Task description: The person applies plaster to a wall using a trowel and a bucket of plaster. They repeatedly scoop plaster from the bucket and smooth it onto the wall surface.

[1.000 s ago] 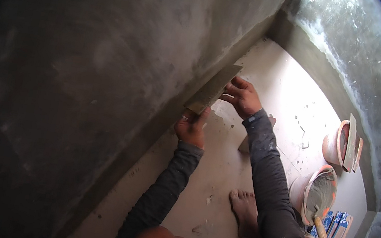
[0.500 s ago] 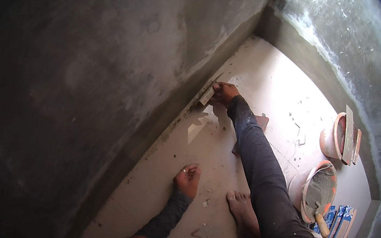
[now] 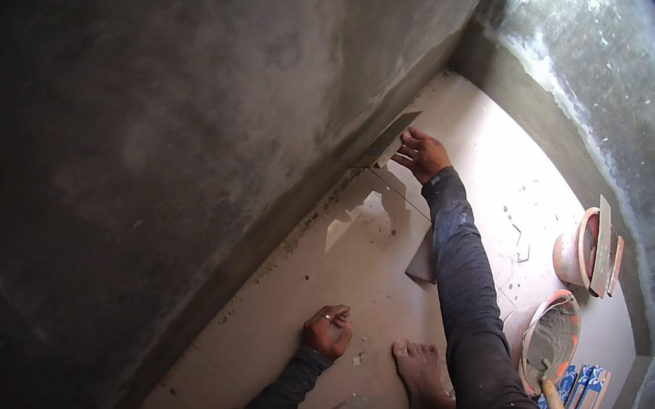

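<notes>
My right hand (image 3: 426,156) reaches far out and is closed on a flat plastering trowel (image 3: 388,142). The trowel's thin blade is tilted against the foot of the grey plastered wall (image 3: 188,116), just above the floor; its handle is mostly hidden by my fingers. My left hand (image 3: 328,330) is held low over the pale tiled floor (image 3: 255,346), fingers curled in, a ring on one finger. Nothing shows in it. Between the hands a bright patch (image 3: 368,215) lies on the floor. A flat rectangular piece (image 3: 425,257) is partly hidden behind my right forearm.
On the right stand a bucket of grey mortar (image 3: 553,336) with a wooden-handled tool (image 3: 553,396) and another bucket (image 3: 570,249) with flat strips leaning on it. Blue-and-white boxes (image 3: 584,387) lie nearby. My bare foot (image 3: 420,375) is near crumbs of debris.
My right hand has moved the trowel up and farther along the wall, and its blade is now tilted more upright. The whole view has shifted slightly. The left hand stays curled.
</notes>
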`<state>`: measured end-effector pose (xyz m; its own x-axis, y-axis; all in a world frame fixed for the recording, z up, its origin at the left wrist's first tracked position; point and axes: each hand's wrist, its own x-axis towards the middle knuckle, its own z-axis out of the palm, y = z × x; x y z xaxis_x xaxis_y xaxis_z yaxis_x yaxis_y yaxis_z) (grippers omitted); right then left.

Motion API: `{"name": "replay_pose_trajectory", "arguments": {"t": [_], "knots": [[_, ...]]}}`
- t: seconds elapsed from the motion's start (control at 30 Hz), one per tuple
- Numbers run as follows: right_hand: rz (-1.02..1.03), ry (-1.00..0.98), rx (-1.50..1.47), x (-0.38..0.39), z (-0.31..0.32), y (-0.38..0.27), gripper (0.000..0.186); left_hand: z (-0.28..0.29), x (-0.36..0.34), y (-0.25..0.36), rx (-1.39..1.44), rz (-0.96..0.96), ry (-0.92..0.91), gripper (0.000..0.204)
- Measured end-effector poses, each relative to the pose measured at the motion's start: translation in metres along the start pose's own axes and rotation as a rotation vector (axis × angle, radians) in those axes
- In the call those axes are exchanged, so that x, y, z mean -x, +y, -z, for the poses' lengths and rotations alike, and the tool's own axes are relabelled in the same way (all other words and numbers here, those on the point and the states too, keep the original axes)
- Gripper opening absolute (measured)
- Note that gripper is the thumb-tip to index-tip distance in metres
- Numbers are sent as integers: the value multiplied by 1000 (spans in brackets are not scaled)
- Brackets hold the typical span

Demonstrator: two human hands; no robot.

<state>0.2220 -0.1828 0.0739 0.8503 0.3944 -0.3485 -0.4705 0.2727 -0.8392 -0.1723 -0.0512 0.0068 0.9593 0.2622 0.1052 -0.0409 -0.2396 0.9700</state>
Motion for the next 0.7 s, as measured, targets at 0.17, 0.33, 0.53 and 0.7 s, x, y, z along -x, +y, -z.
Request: {"name": "replay_pose_trajectory", "arguments": {"t": [0.17,0.33,0.53,0.7], "knots": [[-123,76,89,-16,-3,24,31,0,1,-4,-9,-28,-23,30],[-50,25,449,-37,4,47,24,0,1,-8,-8,-31,-42,32],[-222,65,17,-43,-13,44,26,1,1,-6,-16,-48,-51,34],[10,-7,-107,-13,-21,-9,33,3,0,0,-1,-16,-61,35]]}}
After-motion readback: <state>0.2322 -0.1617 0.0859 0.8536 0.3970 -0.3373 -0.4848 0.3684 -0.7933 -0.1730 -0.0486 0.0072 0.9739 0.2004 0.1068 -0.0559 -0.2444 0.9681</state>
